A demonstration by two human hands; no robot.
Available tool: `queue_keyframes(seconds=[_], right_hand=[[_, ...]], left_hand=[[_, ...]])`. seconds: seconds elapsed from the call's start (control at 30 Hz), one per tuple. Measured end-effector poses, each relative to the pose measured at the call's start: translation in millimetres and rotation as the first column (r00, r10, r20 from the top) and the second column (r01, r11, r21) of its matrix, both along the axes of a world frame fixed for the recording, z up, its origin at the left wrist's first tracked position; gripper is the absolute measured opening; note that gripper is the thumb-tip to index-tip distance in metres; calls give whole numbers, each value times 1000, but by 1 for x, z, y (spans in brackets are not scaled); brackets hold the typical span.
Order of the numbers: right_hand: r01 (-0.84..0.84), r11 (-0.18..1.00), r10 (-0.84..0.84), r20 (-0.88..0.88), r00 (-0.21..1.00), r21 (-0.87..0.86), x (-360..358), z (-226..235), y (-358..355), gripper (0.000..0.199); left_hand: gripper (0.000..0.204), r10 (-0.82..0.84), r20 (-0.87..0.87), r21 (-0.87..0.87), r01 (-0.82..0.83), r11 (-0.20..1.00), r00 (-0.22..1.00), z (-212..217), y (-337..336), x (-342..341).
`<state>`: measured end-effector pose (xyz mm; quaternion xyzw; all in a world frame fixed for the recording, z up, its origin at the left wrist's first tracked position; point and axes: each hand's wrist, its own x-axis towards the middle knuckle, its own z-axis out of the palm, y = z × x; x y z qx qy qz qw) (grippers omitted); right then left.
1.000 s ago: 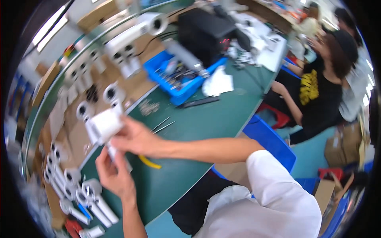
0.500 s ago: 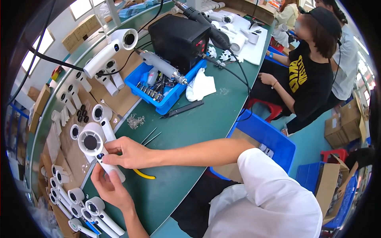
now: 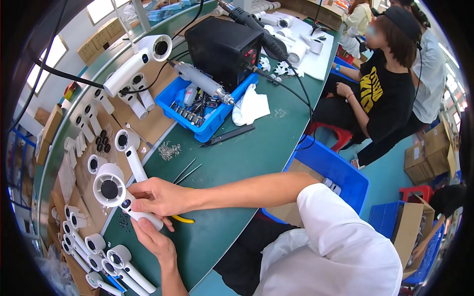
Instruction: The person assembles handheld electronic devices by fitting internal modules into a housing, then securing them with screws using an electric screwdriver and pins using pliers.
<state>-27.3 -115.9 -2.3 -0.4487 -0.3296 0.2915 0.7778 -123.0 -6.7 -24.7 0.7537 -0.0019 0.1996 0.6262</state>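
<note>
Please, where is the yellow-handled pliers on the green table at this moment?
In the head view, the yellow-handled pliers lie on the green table at lower left, mostly hidden under the right hand, beside the white hair dryer that both hands hold.

A long green workbench [image 3: 256,163] runs past bright windows [image 3: 101,7] (daylight), over a teal floor [image 3: 390,172].

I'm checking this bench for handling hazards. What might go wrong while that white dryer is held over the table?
Both the right hand and left hand grip only the handle of the white hair dryer, so its heavy head might tip. The yellow-handled pliers lying just beneath could scratch it. Loose small screws nearby might scatter.
</note>
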Motion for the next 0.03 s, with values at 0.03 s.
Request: queue_keyframes(seconds=[0.03], right_hand=[[-7, 996, 1, 68, 998, 91, -1, -7, 5, 32]], left_hand=[[45, 0, 0, 1, 0, 1000, 1000, 0, 0, 0]])
